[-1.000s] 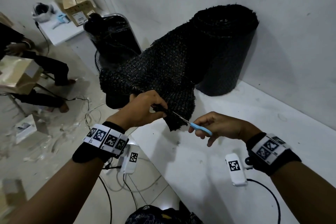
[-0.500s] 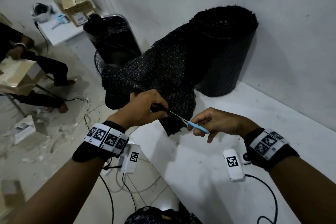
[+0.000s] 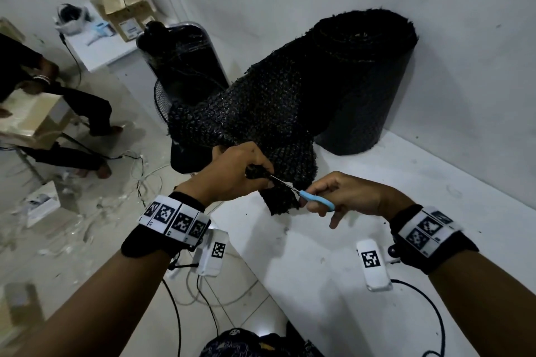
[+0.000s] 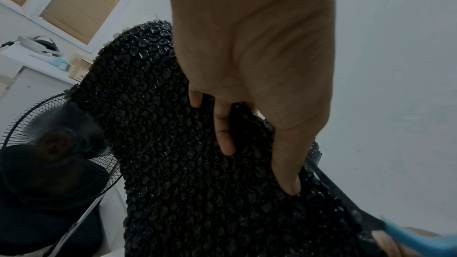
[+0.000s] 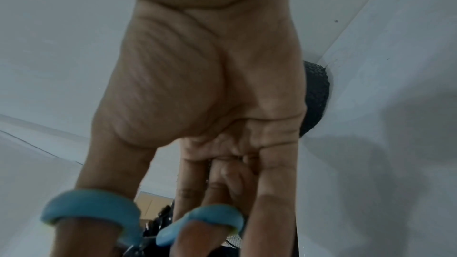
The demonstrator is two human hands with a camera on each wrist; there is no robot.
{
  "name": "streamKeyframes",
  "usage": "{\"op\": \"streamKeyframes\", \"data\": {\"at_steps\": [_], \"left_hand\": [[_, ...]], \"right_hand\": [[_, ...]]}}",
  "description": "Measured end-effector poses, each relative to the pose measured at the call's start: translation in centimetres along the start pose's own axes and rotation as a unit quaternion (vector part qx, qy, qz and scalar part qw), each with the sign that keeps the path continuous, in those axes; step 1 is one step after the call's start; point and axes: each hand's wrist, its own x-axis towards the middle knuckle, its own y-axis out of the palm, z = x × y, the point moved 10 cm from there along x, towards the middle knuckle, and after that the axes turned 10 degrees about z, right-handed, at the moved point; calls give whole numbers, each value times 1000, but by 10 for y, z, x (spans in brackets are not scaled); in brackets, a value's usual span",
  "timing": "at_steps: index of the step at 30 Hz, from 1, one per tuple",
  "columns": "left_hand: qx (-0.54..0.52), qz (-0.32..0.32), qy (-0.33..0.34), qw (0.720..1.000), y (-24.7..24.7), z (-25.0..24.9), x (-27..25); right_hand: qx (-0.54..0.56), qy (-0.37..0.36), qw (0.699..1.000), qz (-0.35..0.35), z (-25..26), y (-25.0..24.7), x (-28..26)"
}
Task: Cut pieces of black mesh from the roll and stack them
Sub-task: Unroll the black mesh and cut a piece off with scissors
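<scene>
The left hand (image 3: 232, 174) pinches the black woven mesh sheet (image 3: 261, 113) taut; the right hand (image 3: 345, 194) grips blue-handled scissors (image 3: 314, 200) (blades pointing leftward into its hanging edge).

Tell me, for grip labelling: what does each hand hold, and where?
Left hand pinches the mesh beside the cut; right hand holds scissors by the blue handle loops.
</scene>
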Motion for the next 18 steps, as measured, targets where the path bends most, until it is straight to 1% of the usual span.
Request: {"op": "streamKeyframes", "data": {"at_steps": [4,10,18], "left_hand": [[0,-7,8,1000,-1,-3,1],[1,-3,9,1000,0,-4,2],[5,-19,15,1000,-2,-11,1]], "right_hand": [[-4,-7,1000,-6,6,-2,-1],[-11,6,1000,7,7,0,-2],[-17,-17,1000,1,14,-1,0]]}}
